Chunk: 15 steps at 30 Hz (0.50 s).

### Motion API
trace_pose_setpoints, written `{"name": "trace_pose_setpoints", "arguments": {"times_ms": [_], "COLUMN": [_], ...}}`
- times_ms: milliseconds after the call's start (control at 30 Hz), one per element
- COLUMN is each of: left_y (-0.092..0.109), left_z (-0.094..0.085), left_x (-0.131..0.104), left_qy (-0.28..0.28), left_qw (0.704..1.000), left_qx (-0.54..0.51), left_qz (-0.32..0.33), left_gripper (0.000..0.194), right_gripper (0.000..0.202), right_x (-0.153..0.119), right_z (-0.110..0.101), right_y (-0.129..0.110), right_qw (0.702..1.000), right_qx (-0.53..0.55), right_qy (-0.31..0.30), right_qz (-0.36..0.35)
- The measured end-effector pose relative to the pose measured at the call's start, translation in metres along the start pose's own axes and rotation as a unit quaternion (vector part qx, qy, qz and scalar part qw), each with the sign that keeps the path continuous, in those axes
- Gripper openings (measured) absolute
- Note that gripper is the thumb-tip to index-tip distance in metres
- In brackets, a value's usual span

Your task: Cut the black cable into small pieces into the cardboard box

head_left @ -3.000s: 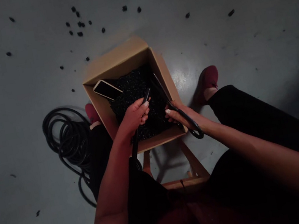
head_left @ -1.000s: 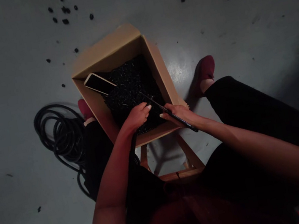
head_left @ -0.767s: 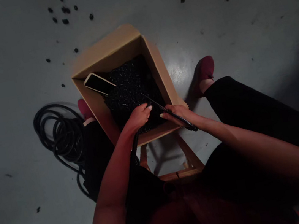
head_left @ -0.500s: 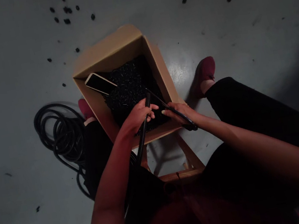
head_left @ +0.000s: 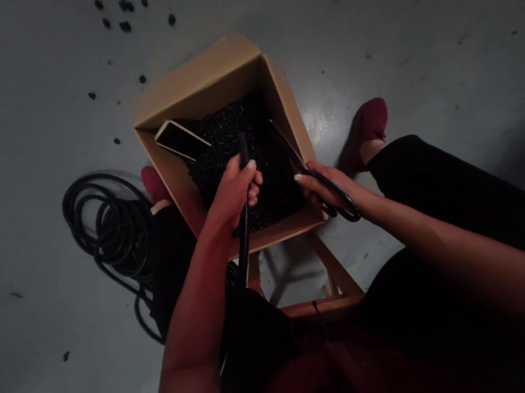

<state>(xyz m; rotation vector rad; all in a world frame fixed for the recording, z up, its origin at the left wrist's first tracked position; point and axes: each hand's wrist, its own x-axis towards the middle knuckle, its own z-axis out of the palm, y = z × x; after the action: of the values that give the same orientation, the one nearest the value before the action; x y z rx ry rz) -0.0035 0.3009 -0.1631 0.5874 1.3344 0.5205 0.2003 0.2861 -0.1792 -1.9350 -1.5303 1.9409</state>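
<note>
My left hand is wrapped round a black ribbed hose, whose free end sticks up past my thumb over the box. A pair of black-handled scissors is in my right hand, at the box's right side, its blades pointing up and left, apart from the hose. Both hands are above an open cardboard box. Many short black cut pieces fill its bottom. A flat dark panel with a pale rim leans in the box's left corner.
The box sits on a wooden stool between my legs. Coils of black hose lie on the floor at left, beside my leg. Several black bits are scattered over the grey floor. My red shoes flank the box.
The hose end has risen in my left hand and now reaches further beyond the fingers. My right hand has moved right with the scissors, away from the hose. The view has shifted slightly.
</note>
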Motion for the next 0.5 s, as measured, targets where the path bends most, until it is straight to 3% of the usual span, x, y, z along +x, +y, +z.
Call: {"name": "trace_pose_setpoints", "arguments": {"times_ms": [100, 267, 500], "left_y": [-0.002, -0.012, -0.014], "left_z": [-0.002, -0.007, -0.010], "left_x": [0.003, 0.010, 0.014], "left_qy": [0.047, 0.056, 0.055], "left_qw": [0.997, 0.977, 0.974], "left_qx": [0.060, 0.184, 0.198], "left_qz": [0.029, 0.088, 0.099], "left_gripper": [0.030, 0.035, 0.031], "right_gripper": [0.025, 0.035, 0.045], "right_x": [0.000, -0.001, -0.007], "right_z": [0.003, 0.005, 0.004], "right_y": [0.001, 0.002, 0.000], "right_qw": [1.000, 0.999, 0.994], "right_qx": [0.008, -0.007, -0.062], "right_qy": [-0.001, -0.019, -0.041], "right_qz": [-0.011, -0.048, -0.075]}}
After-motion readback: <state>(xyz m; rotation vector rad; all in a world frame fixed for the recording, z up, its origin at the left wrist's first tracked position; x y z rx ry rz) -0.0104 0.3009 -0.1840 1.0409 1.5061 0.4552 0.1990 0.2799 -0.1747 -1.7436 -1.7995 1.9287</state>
